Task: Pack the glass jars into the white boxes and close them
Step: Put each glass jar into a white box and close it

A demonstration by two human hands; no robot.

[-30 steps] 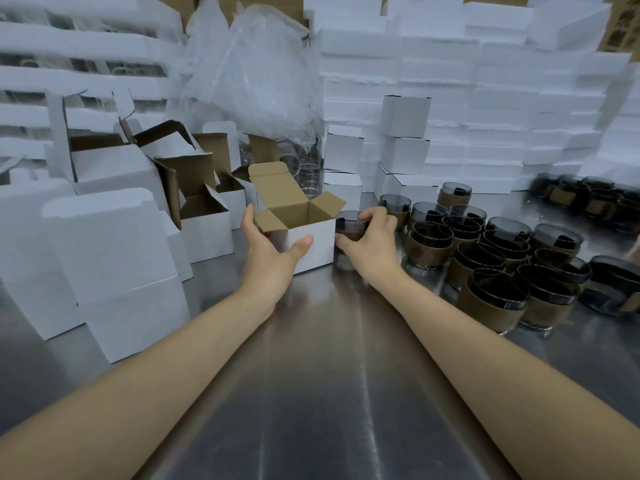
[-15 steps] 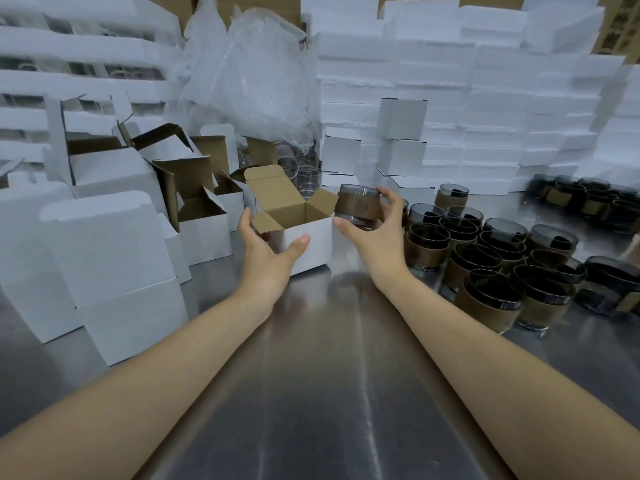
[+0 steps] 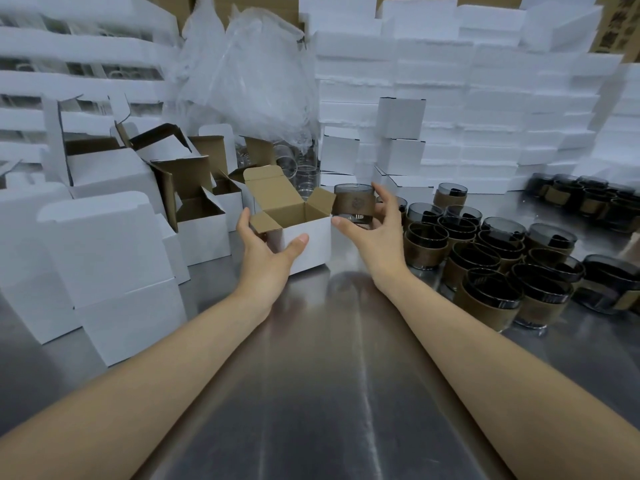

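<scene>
Steel tabletop (image 3: 311,393), bright and reflective, runs under both your forearms.

Your right hand (image 3: 375,237) grips one glass jar (image 3: 353,206) of smoked glass with a brown band round its middle. Your thumb is on the near side and your fingers curl round the far side. The jar is upright, off the table, and just beside the right flap of the white box (image 3: 304,237). It is not inside.

The box stands on the table with all four brown-lined flaps up. Your left hand (image 3: 266,258) holds its near-left corner in a wide span, fingers along the left wall and thumb pressed on the front face.

Right of the box, a dense cluster of banded jars (image 3: 502,258) stands on the table, with a second group (image 3: 588,199) further off at far right. Left of the box are several empty boxes (image 3: 201,216) with lids up, and closed boxes (image 3: 104,254) nearer you.

Behind are stacked small boxes (image 3: 401,140), a crumpled clear plastic bag (image 3: 249,81) and walls of white foam slabs (image 3: 485,98).
</scene>
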